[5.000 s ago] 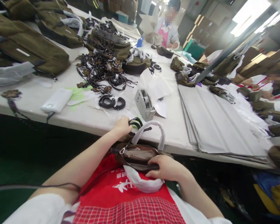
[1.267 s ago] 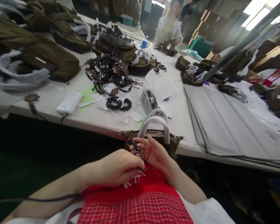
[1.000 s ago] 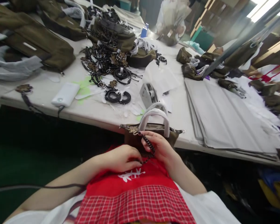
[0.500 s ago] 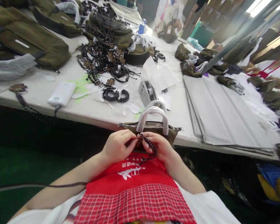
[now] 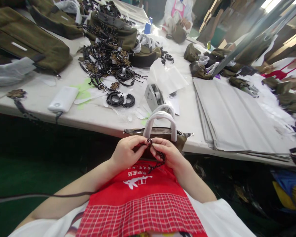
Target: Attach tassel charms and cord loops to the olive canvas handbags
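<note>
A dark braided cord charm [image 5: 160, 156] with a metal clasp is pinched between my two hands, and its loose end hangs over the red apron. My left hand [image 5: 128, 149] grips the clasp end with thumb and forefinger. Around the braided part, the fingers of my right hand [image 5: 168, 152] are closed. Just behind them a brown handbag [image 5: 181, 141] stands upright at the table edge, its white-wrapped handles [image 5: 174, 126] raised. My hands hide much of the bag's front.
Behind the bag are a grey tape dispenser [image 5: 153, 96] and coiled black straps [image 5: 115, 99]. Piled charms [image 5: 98, 59], a white power bank [image 5: 63, 99] and olive bags [image 5: 27, 36] lie left; grey sheets [image 5: 234, 118] lie right. A person [image 5: 179, 16] handles a bag at the far end.
My fingertips have drawn closer together around the clasp, and less of the braided cord shows. The view has shifted slightly. The far person is now more visible.
</note>
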The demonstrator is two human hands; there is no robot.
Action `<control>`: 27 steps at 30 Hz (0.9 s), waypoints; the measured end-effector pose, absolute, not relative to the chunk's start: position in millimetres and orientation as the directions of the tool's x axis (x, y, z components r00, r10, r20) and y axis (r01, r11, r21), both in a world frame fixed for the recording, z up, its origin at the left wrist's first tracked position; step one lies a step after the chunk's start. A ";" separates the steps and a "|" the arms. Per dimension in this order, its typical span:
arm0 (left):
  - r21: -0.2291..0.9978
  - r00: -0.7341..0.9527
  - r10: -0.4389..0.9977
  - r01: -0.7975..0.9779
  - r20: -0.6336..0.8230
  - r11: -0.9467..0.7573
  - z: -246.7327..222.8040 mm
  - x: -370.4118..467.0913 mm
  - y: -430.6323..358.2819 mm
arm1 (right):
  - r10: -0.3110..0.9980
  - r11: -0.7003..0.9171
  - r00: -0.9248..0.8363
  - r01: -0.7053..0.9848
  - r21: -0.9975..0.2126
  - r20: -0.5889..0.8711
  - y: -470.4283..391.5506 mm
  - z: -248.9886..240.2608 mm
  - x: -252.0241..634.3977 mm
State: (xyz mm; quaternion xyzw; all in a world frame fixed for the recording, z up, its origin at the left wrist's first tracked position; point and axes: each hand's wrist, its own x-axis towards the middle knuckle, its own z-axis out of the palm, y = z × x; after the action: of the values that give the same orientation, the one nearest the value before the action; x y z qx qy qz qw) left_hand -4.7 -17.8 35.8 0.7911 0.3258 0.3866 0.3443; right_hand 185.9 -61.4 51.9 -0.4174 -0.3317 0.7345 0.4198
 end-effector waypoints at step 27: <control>0.952 0.504 0.847 0.139 0.169 -0.273 20.6 12.3 -25.6 | 0.932 -0.289 -0.288 -0.215 -0.933 -0.222 -63.3 53.8 185.3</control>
State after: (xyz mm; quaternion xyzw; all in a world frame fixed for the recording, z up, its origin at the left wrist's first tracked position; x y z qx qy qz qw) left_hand 12.3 -25.6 20.6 0.7128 0.3459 0.3580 0.4940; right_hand 185.3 -63.3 53.8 -0.4233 -0.4230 0.6820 0.4204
